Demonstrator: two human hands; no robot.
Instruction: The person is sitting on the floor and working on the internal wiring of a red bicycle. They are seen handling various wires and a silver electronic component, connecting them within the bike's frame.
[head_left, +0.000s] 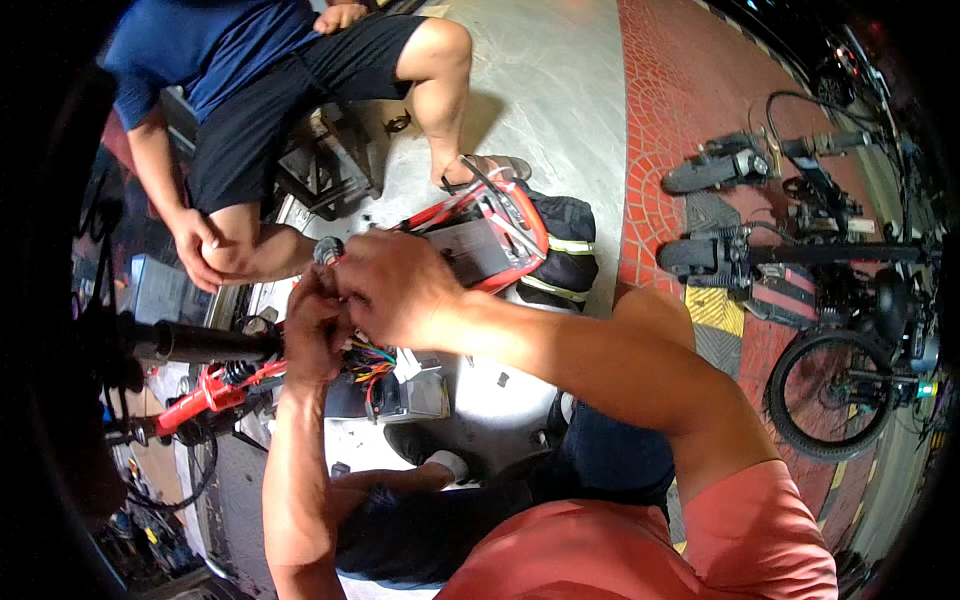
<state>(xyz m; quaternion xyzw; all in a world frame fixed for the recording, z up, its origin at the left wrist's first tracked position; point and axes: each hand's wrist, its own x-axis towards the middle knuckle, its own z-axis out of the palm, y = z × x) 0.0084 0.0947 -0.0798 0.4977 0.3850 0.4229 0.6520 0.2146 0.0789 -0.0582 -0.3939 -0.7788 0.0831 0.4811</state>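
My left hand (315,330) and my right hand (400,285) meet in front of me, their fingers closed and pressed together. What they pinch is mostly hidden; a small grey, rounded piece (328,250) pokes out just beyond the fingertips. Below the hands is a bundle of coloured wires (375,358) with a white connector (410,365). A grey metal box (425,398) lies under the wires. Past my right hand stretches a red frame (535,225) with a dark, flat middle. Another red frame part (205,398) is left of my left hand.
Across from me sits a person in a dark blue shirt (225,60), one hand on a knee. A black bag with reflective stripes (565,250) lies beside the red frame. A dark tube (205,343) juts in from the left. Parked wheeled vehicles (840,390) stand on the right.
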